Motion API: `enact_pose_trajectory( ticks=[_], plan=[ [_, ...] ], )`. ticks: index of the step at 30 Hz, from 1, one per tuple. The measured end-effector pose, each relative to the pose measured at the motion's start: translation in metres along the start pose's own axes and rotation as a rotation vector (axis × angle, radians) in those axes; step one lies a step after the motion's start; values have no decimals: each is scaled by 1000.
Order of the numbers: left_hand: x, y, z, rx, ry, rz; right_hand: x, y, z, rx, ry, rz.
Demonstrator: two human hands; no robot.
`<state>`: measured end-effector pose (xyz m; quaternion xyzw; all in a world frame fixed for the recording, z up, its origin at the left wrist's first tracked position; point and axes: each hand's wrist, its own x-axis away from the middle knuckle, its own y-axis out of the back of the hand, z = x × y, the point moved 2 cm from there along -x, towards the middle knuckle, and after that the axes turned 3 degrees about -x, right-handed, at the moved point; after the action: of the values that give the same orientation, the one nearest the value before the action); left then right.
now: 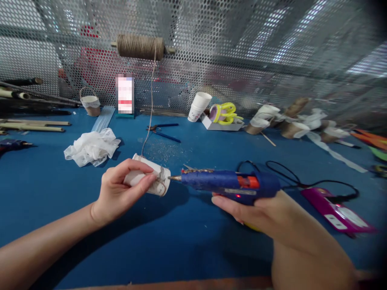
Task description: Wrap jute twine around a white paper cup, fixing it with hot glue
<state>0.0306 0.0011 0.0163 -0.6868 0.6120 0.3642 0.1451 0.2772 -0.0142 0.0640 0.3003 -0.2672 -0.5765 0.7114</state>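
A white paper cup (161, 175) lies sideways in my left hand (121, 185), its base end pointing right. My thumb presses near a loop of twine on the cup's side. From that cup the twine (152, 96) runs up to a large spool (140, 46) mounted on the mesh. My right hand (250, 209) grips a blue hot glue gun (211, 181) with a red light lit on its body. Its metal nozzle touches or nearly touches the cup's base edge; I cannot tell which.
Pliers (165, 131) lie behind the cup. A crumpled white plastic bag (92, 147) is at left, stacked cups (199, 105) and yellow-handled scissors (225, 112) at the back. Twine-wrapped cups (294, 129) stand right. A black cord (314, 184) leads to a purple power strip (335, 209).
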Motion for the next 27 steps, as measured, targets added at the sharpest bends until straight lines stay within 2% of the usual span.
enact_pose_trajectory(
  ticks=[4,9,11,14,17,19,21,27],
  plan=[
    [1,1,-1,-50,-76,4,-7,-3,0,-58,-100,20],
    [2,2,-4,-65,-105,5,-9,-6,-5,-54,-129,-20],
    [1,2,-4,-51,-84,6,-10,-8,-8,-98,-92,15],
    [1,1,0,-1,-14,-2,-19,-8,-13,-280,-26,36],
    [-1,0,7,86,104,-22,-40,-4,-23,-387,-79,-61],
    [-1,-2,12,138,183,-30,-59,1,-33,-262,-165,-203],
    [0,-3,15,171,227,-30,-78,6,-42,16,-276,-308],
    [3,-6,18,213,250,19,-117,-6,-68,186,-357,-278]
  ],
)
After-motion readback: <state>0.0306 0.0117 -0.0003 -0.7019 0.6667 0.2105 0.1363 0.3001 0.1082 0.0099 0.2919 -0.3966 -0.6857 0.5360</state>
